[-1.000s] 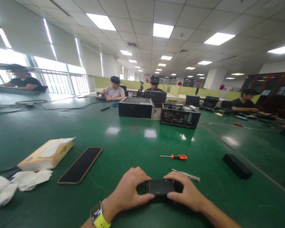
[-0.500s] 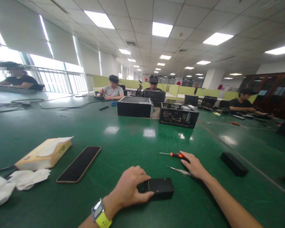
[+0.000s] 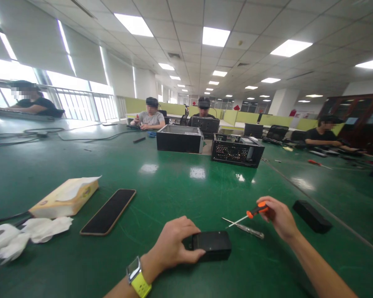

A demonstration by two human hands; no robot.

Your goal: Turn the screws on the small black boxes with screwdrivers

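- On the green desk [image 3: 174, 194], directly before my camera, the black block [image 3: 216, 244] lies flat, its long side running left to right.
- At the block's left end, my left grip [image 3: 177, 240] is narrowed around it: the thumb presses along the near edge and the fingers curl over the far side. A watch [image 3: 133, 269] with a yellow-green band sits on that wrist.
- To the right of the block and a little beyond it, my right grip [image 3: 278, 216] is closed about the handle of an orange-and-black screwdriver [image 3: 253, 212]. Its shaft slants down and left, tip near the block's far right corner; I cannot tell whether the tip touches anything.
- Just beyond the block's right end lies a thin tool [image 3: 251, 232] with a clear handle; in my view the screwdriver's shaft crosses over it.
- Farther right of the block, well apart, I see a long black piece [image 3: 311, 216].
- Left of the block, past my left grip, lies a phone [image 3: 108, 212], dark screen up; farther left are a tissue pack [image 3: 65, 203] and crumpled tissues [image 3: 46, 229].
- Well beyond the block stand two computer cases [image 3: 178, 141], with a person [image 3: 152, 118] in a grey shirt seated behind.
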